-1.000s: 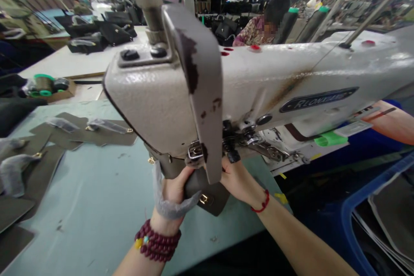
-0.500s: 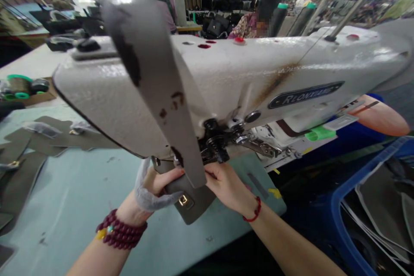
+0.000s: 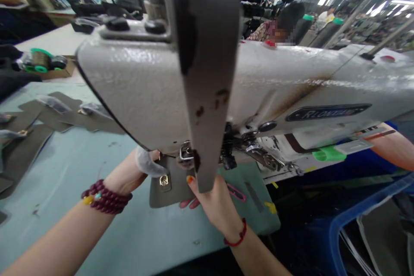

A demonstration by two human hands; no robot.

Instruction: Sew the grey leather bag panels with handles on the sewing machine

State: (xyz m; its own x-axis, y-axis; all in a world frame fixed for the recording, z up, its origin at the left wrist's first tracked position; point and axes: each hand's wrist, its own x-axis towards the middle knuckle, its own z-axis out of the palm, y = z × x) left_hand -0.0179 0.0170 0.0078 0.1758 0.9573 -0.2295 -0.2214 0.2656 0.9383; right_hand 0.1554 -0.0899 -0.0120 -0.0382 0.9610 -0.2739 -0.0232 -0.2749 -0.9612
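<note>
A grey leather piece [image 3: 168, 194] with a gold clasp [image 3: 164, 181] lies under the head of a white sewing machine [image 3: 136, 90]. My left hand [image 3: 129, 171], with dark red beads at the wrist, reaches under the machine head beside the piece; its fingers are hidden, and clear plastic wrap [image 3: 147, 164] covers part of it. My right hand [image 3: 211, 200], with a red cord at the wrist, grips the piece's right edge, thumb on top and fingers beneath. A grey guard plate [image 3: 203, 64] on the machine blocks the needle area.
Several grey leather pieces [image 3: 58, 114] with clasps lie on the pale green table [image 3: 80, 168] at the left. Thread spools [image 3: 40, 60] sit in a box behind. A blue bin [image 3: 371, 224] stands at the lower right. Another person's arm [image 3: 391, 146] shows at the right; a seated person works beyond.
The leather piece has turned from tilted to lying flat under the machine head. My right hand has shifted from above the piece to gripping its right edge. The camera has moved closer.
</note>
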